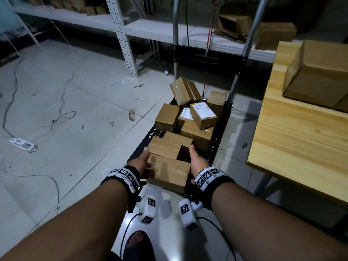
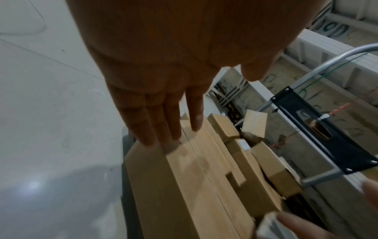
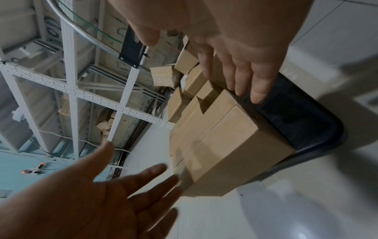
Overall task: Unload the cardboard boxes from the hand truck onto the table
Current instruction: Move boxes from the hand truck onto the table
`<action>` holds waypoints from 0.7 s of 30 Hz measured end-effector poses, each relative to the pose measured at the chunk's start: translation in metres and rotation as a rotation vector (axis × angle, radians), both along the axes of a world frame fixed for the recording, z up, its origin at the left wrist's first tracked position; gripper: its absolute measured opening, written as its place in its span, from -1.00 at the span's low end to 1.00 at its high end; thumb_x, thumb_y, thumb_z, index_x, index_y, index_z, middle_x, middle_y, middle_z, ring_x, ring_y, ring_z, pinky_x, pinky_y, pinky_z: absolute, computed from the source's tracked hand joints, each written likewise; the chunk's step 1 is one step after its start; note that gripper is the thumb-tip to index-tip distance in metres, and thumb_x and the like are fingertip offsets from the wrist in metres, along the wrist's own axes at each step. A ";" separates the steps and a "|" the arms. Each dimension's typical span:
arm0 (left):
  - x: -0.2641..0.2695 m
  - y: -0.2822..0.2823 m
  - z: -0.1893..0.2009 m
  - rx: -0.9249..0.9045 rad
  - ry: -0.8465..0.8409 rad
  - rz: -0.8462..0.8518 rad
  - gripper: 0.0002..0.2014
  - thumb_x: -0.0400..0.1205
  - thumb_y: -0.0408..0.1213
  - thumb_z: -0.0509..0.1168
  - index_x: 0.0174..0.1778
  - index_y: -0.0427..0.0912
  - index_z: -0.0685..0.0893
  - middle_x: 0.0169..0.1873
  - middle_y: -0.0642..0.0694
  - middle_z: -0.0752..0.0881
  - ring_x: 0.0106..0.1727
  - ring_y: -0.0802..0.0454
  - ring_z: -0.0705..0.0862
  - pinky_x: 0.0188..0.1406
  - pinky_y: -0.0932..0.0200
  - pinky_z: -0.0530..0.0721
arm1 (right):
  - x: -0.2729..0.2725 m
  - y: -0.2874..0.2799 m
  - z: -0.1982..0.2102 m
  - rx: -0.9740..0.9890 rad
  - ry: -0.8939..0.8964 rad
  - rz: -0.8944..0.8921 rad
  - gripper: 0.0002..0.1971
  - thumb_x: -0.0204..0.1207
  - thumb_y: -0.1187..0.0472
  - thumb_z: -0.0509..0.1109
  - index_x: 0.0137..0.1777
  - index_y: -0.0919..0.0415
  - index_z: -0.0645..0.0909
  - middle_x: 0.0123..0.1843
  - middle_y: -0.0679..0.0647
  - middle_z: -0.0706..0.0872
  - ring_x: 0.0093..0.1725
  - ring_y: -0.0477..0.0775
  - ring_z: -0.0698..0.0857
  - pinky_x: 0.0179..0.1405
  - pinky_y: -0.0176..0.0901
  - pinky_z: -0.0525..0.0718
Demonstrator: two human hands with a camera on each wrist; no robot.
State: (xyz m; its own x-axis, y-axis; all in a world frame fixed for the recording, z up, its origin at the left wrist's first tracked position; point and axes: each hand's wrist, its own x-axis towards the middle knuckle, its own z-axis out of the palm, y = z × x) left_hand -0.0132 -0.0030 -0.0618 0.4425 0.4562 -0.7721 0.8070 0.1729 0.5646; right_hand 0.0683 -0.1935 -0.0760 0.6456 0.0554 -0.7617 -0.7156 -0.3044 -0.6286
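Grey tiled floor, dim storeroom. Hand truck [image 1: 216, 146] loaded with cardboard boxes; nearest box [image 1: 168, 172] at deck's front edge. Left hand [image 1: 140, 162] and right hand [image 1: 197, 162] flank it, fingers straight, nothing gripped. Advice: press palms evenly on opposite sides, lift level, carry to table [image 1: 293, 140] at right.

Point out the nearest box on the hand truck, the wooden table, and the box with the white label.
nearest box [image 1: 170, 171], head view, top face
wooden table [image 1: 293, 140], head view, bare top
labelled box [image 1: 202, 113], head view, top face
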 end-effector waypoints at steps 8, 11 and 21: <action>0.003 0.003 -0.001 0.035 0.031 -0.027 0.03 0.58 0.58 0.11 0.73 -0.22 0.43 0.69 -0.32 0.49 0.68 -0.30 0.47 0.68 -0.32 0.42 | -0.003 -0.005 -0.005 0.026 0.043 0.061 -0.38 0.58 -0.55 0.17 -0.15 0.06 0.52 0.17 0.20 0.72 0.36 0.22 0.70 0.57 0.29 0.56; 0.008 -0.001 0.000 -0.062 0.052 0.031 0.10 0.52 0.61 0.15 0.69 -0.28 0.46 0.63 -0.36 0.56 0.66 -0.26 0.51 0.67 -0.27 0.40 | -0.006 -0.007 -0.002 0.046 0.022 0.064 -0.22 0.65 -0.49 0.14 0.35 0.24 0.66 0.45 0.23 0.71 0.52 0.23 0.64 0.63 0.22 0.52; 0.002 0.021 0.014 0.245 -0.157 0.053 -0.46 0.65 0.04 0.47 0.33 -0.39 0.76 0.29 -0.43 0.79 0.31 -0.45 0.77 0.38 -0.21 0.74 | -0.013 -0.009 0.056 0.136 -0.218 0.025 -0.14 0.36 -0.65 0.19 0.22 0.13 0.68 0.23 0.22 0.78 0.33 0.31 0.73 0.53 0.32 0.59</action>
